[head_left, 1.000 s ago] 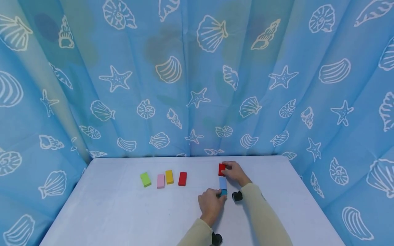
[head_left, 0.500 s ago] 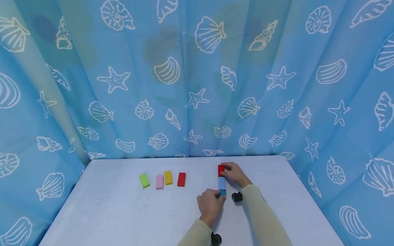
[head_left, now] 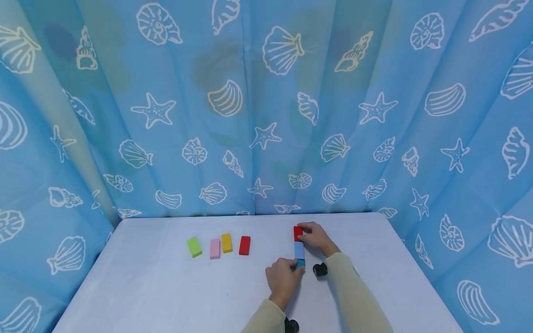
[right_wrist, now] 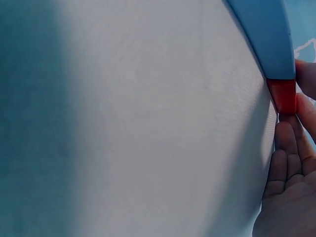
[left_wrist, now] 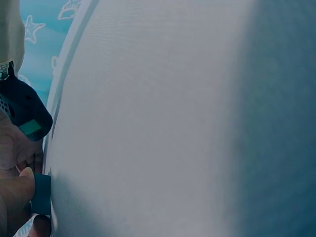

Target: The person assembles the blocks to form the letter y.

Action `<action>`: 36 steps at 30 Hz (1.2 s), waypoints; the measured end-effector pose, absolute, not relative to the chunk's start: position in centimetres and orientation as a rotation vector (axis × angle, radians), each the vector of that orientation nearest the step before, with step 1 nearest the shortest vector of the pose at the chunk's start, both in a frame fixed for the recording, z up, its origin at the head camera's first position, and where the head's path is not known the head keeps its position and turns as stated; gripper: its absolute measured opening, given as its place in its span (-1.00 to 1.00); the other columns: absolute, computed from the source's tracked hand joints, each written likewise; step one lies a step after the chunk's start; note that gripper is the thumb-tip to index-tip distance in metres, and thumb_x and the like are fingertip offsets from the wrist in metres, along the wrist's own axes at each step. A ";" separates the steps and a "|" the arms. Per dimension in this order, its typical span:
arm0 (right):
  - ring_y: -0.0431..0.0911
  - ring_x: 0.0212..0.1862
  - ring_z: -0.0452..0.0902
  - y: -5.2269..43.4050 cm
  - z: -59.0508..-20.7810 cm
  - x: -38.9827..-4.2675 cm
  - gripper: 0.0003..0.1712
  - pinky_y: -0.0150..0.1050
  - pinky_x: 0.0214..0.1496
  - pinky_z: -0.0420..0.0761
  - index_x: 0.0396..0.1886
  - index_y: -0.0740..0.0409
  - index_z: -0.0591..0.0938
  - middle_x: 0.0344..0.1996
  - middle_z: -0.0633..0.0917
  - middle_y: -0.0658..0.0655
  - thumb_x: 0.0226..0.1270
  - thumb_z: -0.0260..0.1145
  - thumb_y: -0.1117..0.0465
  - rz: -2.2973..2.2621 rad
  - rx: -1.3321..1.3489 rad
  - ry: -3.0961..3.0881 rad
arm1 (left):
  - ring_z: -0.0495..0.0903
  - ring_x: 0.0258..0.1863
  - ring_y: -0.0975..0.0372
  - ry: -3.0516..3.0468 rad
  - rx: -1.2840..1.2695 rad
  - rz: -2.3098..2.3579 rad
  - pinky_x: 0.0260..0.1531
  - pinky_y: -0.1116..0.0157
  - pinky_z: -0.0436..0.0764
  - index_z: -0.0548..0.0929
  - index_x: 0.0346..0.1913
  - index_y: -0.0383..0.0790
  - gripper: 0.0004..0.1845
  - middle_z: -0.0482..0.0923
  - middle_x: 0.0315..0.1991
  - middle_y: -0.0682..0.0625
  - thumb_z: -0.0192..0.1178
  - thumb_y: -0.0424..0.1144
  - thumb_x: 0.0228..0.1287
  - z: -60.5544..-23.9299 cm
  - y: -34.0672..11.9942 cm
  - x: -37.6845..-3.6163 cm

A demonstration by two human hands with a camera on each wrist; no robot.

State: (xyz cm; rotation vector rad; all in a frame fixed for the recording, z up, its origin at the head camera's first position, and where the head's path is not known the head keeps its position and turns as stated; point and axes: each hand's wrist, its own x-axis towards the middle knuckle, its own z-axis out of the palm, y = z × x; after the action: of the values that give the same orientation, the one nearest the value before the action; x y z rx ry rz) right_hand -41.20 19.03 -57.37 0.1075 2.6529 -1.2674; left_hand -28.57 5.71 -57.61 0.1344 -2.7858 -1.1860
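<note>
- Blocks form one touching line on the white table (head_left: 166,286): red block (head_left: 297,232), light blue block (head_left: 299,250), teal block (head_left: 300,263).
- Your right hand (head_left: 316,238) pinches the red block.
- Your left hand (head_left: 283,280) grips the teal block.

No readable text, label or number appears anywhere, though the wrist views are blurry.

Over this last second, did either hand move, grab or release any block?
Nothing visibly changed. The right hand still grips the red block at the far end of the line, and the left hand still holds the teal block at the near end, with the light blue block between them. The green, pink, yellow and second red block lie where they were.
</note>
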 end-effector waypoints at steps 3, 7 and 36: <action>0.21 0.37 0.32 19.1 -57.4 -41.1 -0.38 0.15 0.35 0.43 0.34 0.03 0.51 0.36 0.44 0.22 0.25 0.39 0.25 -1.266 0.108 2.651 | 0.53 -0.43 0.28 -2.785 0.131 -1.182 -0.38 0.32 0.24 0.78 -0.05 -0.12 -0.59 0.77 -0.34 0.08 0.49 -0.02 0.04 -57.7 5.7 -28.5; 0.23 0.39 0.30 19.2 -57.5 -41.2 -0.39 0.18 0.37 0.39 0.33 0.07 0.51 0.36 0.43 0.24 0.26 0.37 0.26 -1.302 0.082 2.642 | 0.60 -0.38 0.25 -2.767 0.115 -1.150 -0.39 0.32 0.26 0.78 -0.04 -0.11 -0.59 0.78 -0.30 0.08 0.49 -0.02 0.05 -57.8 5.8 -28.5; 0.21 0.35 0.34 19.2 -57.9 -41.0 -0.38 0.14 0.34 0.44 0.32 0.12 0.48 0.36 0.44 0.25 0.24 0.38 0.26 -1.319 0.046 2.665 | 0.54 -0.39 0.27 -2.779 0.162 -1.179 -0.34 0.30 0.27 0.78 -0.04 -0.12 -0.59 0.77 -0.31 0.08 0.49 -0.03 0.04 -57.6 5.9 -28.3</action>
State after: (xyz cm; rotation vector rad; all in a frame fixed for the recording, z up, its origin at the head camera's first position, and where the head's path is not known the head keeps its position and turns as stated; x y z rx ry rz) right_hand -41.04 19.23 -57.92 0.0459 2.6649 -1.3193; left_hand -28.34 5.89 -57.56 0.1618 -2.7789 -1.1794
